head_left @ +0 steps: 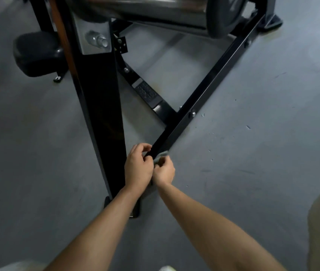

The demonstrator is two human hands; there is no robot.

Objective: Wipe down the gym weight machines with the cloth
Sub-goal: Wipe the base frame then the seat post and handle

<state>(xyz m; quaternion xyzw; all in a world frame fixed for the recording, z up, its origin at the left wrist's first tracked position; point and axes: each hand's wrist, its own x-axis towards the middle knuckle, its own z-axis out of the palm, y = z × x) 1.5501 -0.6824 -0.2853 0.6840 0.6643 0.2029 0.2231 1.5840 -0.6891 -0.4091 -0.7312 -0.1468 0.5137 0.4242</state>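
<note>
Grip of the right hand (pixel 164 172): fingers curled closed round a small grey cloth (pixel 162 154), which is bunched and pressed against the near end of a low black bar (pixel 210 90) of the weight machine. The left hand (pixel 138 165) lies against the right, fingers curled at the opposite face of the same bar. Whether that grip holds the bar itself or an edge of the cloth cannot be told.

Judgement: the two hands bracket the bar so that the cloth covers more than one face and can be drawn along its length.

The bar runs along the floor (pixel 253 153) toward the upper right, with a bolt (pixel 192 114) on its side; that stretch is judged still to be wiped. A broad black post (pixel 98 98) rises just left of the hands, its foot on the floor. A black seat pad (pixel 36 53) stands beyond the post, well apart.
</note>
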